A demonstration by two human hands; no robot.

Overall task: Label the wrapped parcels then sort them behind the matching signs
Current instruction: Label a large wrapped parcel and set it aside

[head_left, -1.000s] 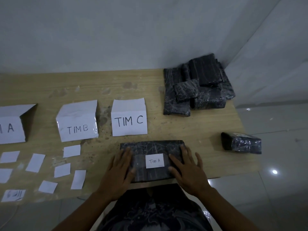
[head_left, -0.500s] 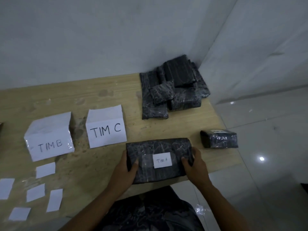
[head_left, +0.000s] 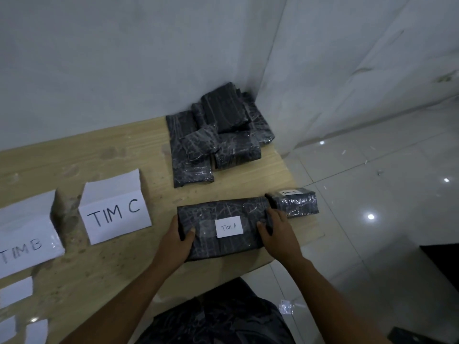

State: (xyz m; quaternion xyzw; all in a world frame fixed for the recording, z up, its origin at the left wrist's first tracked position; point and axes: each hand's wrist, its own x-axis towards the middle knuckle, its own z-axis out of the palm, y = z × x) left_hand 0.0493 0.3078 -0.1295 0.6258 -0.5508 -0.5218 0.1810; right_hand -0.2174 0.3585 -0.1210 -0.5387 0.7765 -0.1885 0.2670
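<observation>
Both hands clasp one long, flat parcel (head_left: 223,209) by its short ends: the left hand (head_left: 177,240) curls round the left end with its thumb on top, and the right hand (head_left: 278,232) wraps the right end the same way. This parcel is black, bound in glossy, crinkled clear film that catches the light, and carries a small white label (head_left: 229,227) handwritten "Tim A" at the middle of its top face. It sits near the front edge of the wooden table (head_left: 124,281), to the right of the folded "TIM C" sign (head_left: 115,214), with the "TIM B" sign (head_left: 24,242) further left. Its far right corner is just beside a smaller labelled parcel (head_left: 295,202); a heap of similar black parcels (head_left: 218,135) lies behind.
</observation>
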